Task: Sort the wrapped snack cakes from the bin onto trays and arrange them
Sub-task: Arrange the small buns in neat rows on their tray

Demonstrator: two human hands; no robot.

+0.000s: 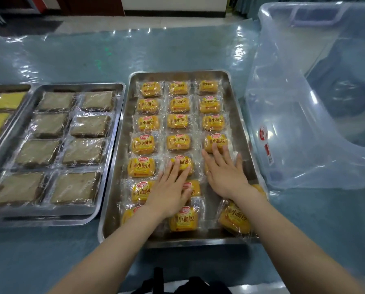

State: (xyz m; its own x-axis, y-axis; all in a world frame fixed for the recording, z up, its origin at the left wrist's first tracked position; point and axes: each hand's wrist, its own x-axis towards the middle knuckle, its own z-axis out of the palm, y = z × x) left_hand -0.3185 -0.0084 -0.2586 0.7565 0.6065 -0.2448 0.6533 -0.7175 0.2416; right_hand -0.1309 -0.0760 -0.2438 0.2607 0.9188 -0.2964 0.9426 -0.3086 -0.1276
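Observation:
A steel tray (241, 115) in the middle holds several yellow wrapped snack cakes (178, 120) in three columns. My left hand (170, 188) lies flat, fingers straight, on the cakes of the middle column near the front. My right hand (225, 172) lies flat with spread fingers on the right column, its fingertips touching a yellow cake (215, 141). One yellow cake (234, 218) at the front right sits tilted out of line. The clear plastic bin (304, 102) stands to the right of the tray, and no cakes show inside it.
Left of the yellow tray stands a second steel tray (111, 166) with brown wrapped cakes (86, 150) in two columns. A third tray (8, 87) with pale yellow cakes is cut off at the far left. Shiny plastic sheeting (92, 54) covers the table.

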